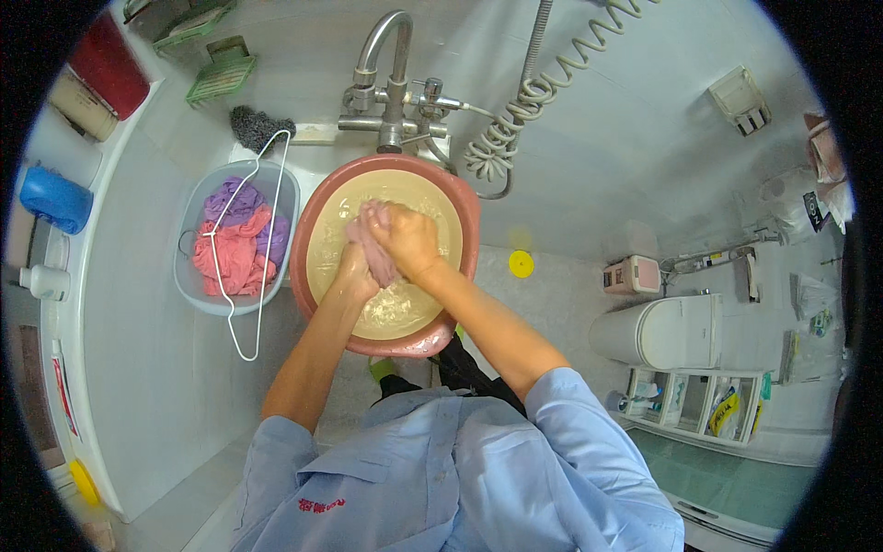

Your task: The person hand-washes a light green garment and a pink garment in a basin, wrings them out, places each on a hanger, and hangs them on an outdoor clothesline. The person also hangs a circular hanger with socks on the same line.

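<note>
A wet pink cloth (pixel 374 250) is bunched between my two hands over a round basin (pixel 301 255) with a reddish-pink rim. Water (pixel 397 310) fills the basin, its surface rippled. My left hand (pixel 359 269) grips the lower left of the cloth, close to the water. From the upper right, my right hand (pixel 408 238) closes over the cloth's top, its fingers folded around it. Parts of the cloth are hidden under both hands. Above the basin's far rim rises a curved metal faucet (pixel 397 83).
Left of the basin, a grey-blue tub (pixel 183 262) holds pink clothing (pixel 231 259) and purple clothing (pixel 231 200). A white wire hanger (pixel 219 276) lies across it. A coiled hose (pixel 497 141) hangs right of the faucet. Farther right are a toilet (pixel 672 331) and a white shelf rack (pixel 690 407).
</note>
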Available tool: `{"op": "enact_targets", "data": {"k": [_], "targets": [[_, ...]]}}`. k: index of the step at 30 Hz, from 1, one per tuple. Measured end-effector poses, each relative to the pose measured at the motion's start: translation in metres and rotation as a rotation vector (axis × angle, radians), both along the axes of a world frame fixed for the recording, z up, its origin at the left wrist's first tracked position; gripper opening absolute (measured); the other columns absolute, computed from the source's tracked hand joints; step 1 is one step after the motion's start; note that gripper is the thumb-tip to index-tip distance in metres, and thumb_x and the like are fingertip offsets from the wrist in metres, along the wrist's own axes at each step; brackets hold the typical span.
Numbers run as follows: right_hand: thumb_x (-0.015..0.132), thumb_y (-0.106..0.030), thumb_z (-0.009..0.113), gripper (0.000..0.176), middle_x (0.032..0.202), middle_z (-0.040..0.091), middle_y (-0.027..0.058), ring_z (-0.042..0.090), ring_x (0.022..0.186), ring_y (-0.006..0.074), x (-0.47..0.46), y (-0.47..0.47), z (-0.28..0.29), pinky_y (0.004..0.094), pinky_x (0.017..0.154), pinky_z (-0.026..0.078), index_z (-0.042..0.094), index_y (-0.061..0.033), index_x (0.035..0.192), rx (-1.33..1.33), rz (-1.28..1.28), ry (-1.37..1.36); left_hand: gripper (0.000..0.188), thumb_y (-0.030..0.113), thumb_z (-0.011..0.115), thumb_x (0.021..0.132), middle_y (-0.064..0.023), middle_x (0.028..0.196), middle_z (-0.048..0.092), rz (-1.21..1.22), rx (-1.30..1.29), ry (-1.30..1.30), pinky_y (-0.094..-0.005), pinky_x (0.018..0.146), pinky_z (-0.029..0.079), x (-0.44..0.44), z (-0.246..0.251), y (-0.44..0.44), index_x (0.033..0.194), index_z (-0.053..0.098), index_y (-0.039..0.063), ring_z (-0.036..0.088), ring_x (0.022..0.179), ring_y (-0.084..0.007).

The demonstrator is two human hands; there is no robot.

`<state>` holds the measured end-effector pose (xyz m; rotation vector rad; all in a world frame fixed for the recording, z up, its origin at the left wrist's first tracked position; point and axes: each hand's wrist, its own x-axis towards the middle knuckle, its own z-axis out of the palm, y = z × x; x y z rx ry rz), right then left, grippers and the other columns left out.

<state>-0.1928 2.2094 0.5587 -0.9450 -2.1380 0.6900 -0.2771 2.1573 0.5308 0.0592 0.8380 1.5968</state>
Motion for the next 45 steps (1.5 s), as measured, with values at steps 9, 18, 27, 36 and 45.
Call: {"op": "enact_targets", "data": {"k": [9,18,27,36,45], "targets": [[0.078,-0.030,0.065,0.037,0.087,0.062,0.0233,0.060,0.084,0.0374,0.040,0.029,0.005,0.0418,0.072,0.046,0.060,0.0041,0.093,-0.278,0.014,-0.234,0.038,0.002,0.065,0.074,-0.0158,0.113,0.050,-0.001,-0.011,1.626,-0.0365,0.085,0.045,-0.055,0.014,-0.027,0.110,0.052,0.005,0.054,0.102,-0.0281],[0.069,-0.008,0.065,0.066,0.137,0.031,0.0217,0.039,0.119,0.0410,0.035,0.011,-0.034,0.0483,0.096,0.037,0.039,-0.0068,0.130,-0.125,0.031,-0.672,0.049,0.008,0.065,0.071,-0.0144,0.139,0.031,-0.452,0.023,2.225,-0.0498,0.098,0.033,-0.029,-0.018,-0.034,0.119,0.054,0.010,0.029,0.125,-0.0410],[0.078,-0.010,0.056,0.060,0.148,0.009,0.0147,0.032,0.125,0.0403,0.023,-0.008,-0.068,0.0498,0.096,0.038,0.038,-0.0127,0.135,0.015,0.058,-0.903,0.034,0.016,0.059,0.080,-0.0158,0.135,0.038,-0.467,-0.138,2.317,-0.0550,0.095,0.034,-0.023,-0.052,-0.030,0.114,0.058,0.013,0.032,0.124,-0.0400],[0.082,-0.010,0.056,0.025,0.092,0.063,0.0214,0.062,0.088,0.0314,0.059,0.032,-0.032,0.0386,0.078,0.047,0.059,0.0002,0.104,-0.297,0.067,-0.087,0.021,0.011,0.044,0.091,-0.0070,0.102,0.061,-0.517,0.173,1.373,-0.0316,0.090,0.042,-0.069,0.011,-0.009,0.101,0.060,0.003,0.056,0.097,-0.0187],[0.087,-0.031,0.059,0.035,0.088,0.064,0.0143,0.060,0.081,0.0189,0.072,0.026,-0.016,0.0341,0.073,0.047,0.061,0.0000,0.101,-0.404,0.077,-0.002,0.028,0.019,0.041,0.095,-0.0065,0.111,0.056,-0.305,0.301,0.751,-0.0285,0.091,0.041,-0.051,0.109,-0.009,0.114,0.052,0.002,0.052,0.103,-0.0144]]}}
